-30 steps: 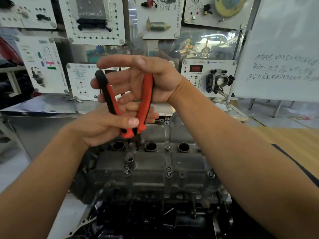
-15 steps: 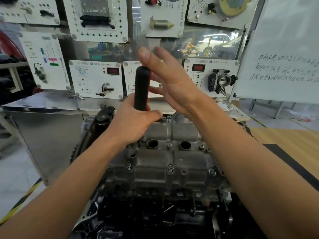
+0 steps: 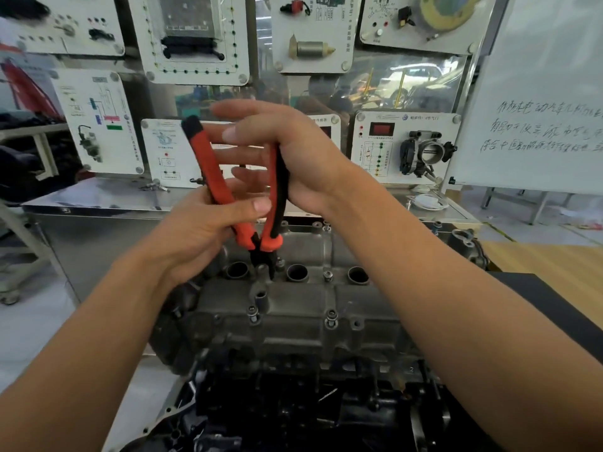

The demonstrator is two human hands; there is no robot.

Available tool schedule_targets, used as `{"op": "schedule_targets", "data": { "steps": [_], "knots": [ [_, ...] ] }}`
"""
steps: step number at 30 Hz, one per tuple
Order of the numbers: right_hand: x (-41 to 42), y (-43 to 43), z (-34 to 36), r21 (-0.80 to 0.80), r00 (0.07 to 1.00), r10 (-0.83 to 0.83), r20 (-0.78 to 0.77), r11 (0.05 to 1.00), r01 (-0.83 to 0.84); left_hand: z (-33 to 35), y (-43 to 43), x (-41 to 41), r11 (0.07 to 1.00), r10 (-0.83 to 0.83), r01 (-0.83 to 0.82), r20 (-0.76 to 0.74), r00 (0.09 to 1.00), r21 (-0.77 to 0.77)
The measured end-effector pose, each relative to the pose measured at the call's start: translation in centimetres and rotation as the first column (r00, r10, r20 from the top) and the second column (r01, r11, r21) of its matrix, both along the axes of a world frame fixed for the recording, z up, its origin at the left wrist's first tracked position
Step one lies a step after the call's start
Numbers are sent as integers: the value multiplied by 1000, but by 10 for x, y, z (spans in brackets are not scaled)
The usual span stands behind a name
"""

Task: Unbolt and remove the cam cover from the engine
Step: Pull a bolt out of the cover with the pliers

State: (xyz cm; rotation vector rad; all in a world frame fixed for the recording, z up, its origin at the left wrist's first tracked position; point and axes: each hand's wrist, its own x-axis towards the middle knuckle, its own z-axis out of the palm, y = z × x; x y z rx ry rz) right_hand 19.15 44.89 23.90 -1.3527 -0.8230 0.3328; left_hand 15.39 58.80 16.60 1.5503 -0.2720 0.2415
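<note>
The cam cover (image 3: 293, 308) lies bolted on top of the engine (image 3: 293, 402), just below the middle of the view, its long side running from 9 to 3 o'clock. Three round wells sit in a row along its far edge, and bolt heads (image 3: 331, 316) show along the near edge.

Above it, at 12 o'clock from the cover, both hands hold a pair of pliers (image 3: 270, 239) with red and black handles. The handles are spread wide and point up; the dark nose points down and reaches the cover between the two wells on the 9 o'clock side, just beside a small bolt (image 3: 280, 264).

The left hand (image 3: 202, 230) grips the handle on the 9 o'clock side low down, near the pivot, its fingers curled behind and the thumb (image 3: 251, 207) pressed across the front. The right hand (image 3: 303, 164) has the other handle against its palm; its fingers (image 3: 248, 154) are stretched out straight toward 9 o'clock, not wrapped round it.

Behind the engine a steel counter (image 3: 98, 197) carries white display panels. At 2 o'clock are a throttle body (image 3: 427, 151) and a whiteboard (image 3: 538, 93) with handwriting.
</note>
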Motion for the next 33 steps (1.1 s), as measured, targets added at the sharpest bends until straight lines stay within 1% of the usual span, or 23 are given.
{"op": "schedule_targets", "data": {
  "steps": [2, 4, 8, 9, 10, 11, 12, 13, 14, 15, 16, 17, 18, 20, 21, 23, 25, 27, 29, 31, 32, 33],
  "knots": [
    [3, -1, 2, -28, 990, 136, 28, 990, -135, -1, 3, 3, 997, -74, 75, 11, 997, -19],
    [12, -3, 1, -20, 981, 194, 8, 981, -194, -1, 3, 5, 985, -167, 167, 3, 986, -49],
    [27, -11, 0, 25, 941, 339, -14, 940, -339, 3, 8, 7, 950, -308, 309, -26, 951, 35],
    [28, -10, -1, 53, 945, 328, -17, 944, -327, 5, 9, 7, 944, -325, 326, -36, 945, 50],
    [27, -7, -2, 94, 965, 262, -24, 961, -258, 7, 11, 6, 939, -337, 340, -45, 940, 61],
    [26, -2, -2, 139, 991, 131, -20, 982, -127, 8, 12, 6, 936, -341, 344, -50, 939, 71],
    [25, 3, -2, 181, 998, -61, 9, 982, 59, 9, 11, 4, 937, -338, 342, -56, 939, 73],
    [24, 7, -4, 222, 959, -275, 70, 941, 254, 9, 9, 3, 940, -330, 334, -62, 942, 71],
    [24, 9, -6, 262, 883, -449, 137, 876, 405, 9, 7, 3, 947, -310, 314, -65, 948, 69],
    [23, 10, -9, 294, 803, -567, 184, 811, 505, 8, 2, 3, 959, -268, 272, -58, 962, 79],
    [21, 10, -11, 317, 741, -637, 214, 762, 564, 7, -3, 2, 971, -204, 208, -41, 978, 115],
    [17, 9, -14, 335, 699, -673, 242, 734, 591, 5, -10, 2, 974, -141, 142, -14, 990, 178],
    [12, 7, -16, 344, 680, -679, 276, 730, 590, 3, -15, 1, 963, -97, 88, 21, 995, 256],
    [-1, 2, -20, 322, 700, -636, 325, 770, 551, 1, -24, 0, 919, -40, 4, 84, 996, 395],
    [-7, -1, -22, 307, 723, -611, 321, 790, 531, 0, -28, -1, 903, -20, -26, 102, 995, 428],
    [-12, -7, -24, 270, 801, -540, 259, 836, 477, 2, -34, 0, 906, 14, -68, 131, 991, 417],
    [-16, -12, -23, 213, 866, -450, 220, 888, 407, 6, -38, 4, 917, 99, -151, 158, 983, 369],
    [-20, -10, -19, 103, 872, -411, 265, 912, 398, 7, -39, 9, 899, 152, -213, 185, 971, 384],
    [-18, -5, -16, 40, 851, -436, 292, 895, 445, 7, -36, 12, 840, 168, -245, 198, 966, 484],
    [-12, -2, -12, 63, 860, -438, 261, 897, 438, 7, -26, 10, 788, 217, -280, 178, 960, 548],
    [-6, -3, -10, 91, 893, -398, 211, 917, 388, 8, -19, 8, 792, 233, -277, 150, 961, 544],
    [-1, -5, -7, 115, 935, -322, 149, 945, 307, 10, -11, 6, 820, 220, -245, 111, 969, 517]
  ]
}}
